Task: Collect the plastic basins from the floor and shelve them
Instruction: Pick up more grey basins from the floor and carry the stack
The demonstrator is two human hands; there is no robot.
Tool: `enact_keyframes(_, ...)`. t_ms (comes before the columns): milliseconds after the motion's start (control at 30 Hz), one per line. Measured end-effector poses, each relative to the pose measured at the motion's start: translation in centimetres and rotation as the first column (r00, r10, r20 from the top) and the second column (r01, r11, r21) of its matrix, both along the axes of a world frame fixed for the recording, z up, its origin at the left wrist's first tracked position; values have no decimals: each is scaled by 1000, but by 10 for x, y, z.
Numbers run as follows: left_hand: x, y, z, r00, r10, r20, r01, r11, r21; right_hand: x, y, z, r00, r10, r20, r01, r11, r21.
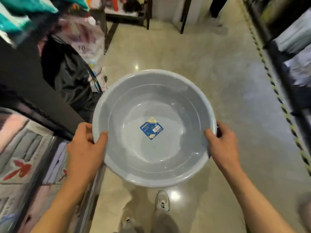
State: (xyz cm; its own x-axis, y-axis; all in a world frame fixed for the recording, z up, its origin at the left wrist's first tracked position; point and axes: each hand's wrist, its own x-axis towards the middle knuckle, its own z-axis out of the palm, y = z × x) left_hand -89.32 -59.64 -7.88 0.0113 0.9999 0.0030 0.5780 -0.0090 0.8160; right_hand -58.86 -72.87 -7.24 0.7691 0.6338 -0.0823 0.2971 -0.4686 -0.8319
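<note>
A round grey plastic basin (161,98) is held level above the floor, open side up, in the middle of the view. A blue label (151,129) is stuck to its bottom inside. My left hand (86,145) grips the rim at the near left, thumb inside the bowl. My right hand (223,143) grips the rim at the near right, thumb on the inner wall. The basin looks empty apart from the label.
A dark shelf unit (33,91) with folded textiles runs along the left. A black bag (70,76) sits beside it. More shelving (292,56) lines the right, behind a yellow-black floor stripe (276,91). Glossy beige floor (202,52) stretches ahead; my shoes (162,200) show below.
</note>
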Motion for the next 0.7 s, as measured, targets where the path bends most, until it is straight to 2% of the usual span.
enact_keyframes(133,40,-5,89,986,-167,-1,167,985,45,29,-41,94,990,-126,59,121,990,78)
enact_keyframes(333,114,-24,180,947,-313,78,304,947,104,66,-109,178,957,-280,75,266,951,156)
enact_keyframes(500,190,-51,220,877,-468,107,440,872,214,100,-174,215,900,-430,75,409,890,201)
enact_keyframes(700,283,-97,234,777,-616,131,582,781,226,138,-256,232,797,-595,103,565,795,220)
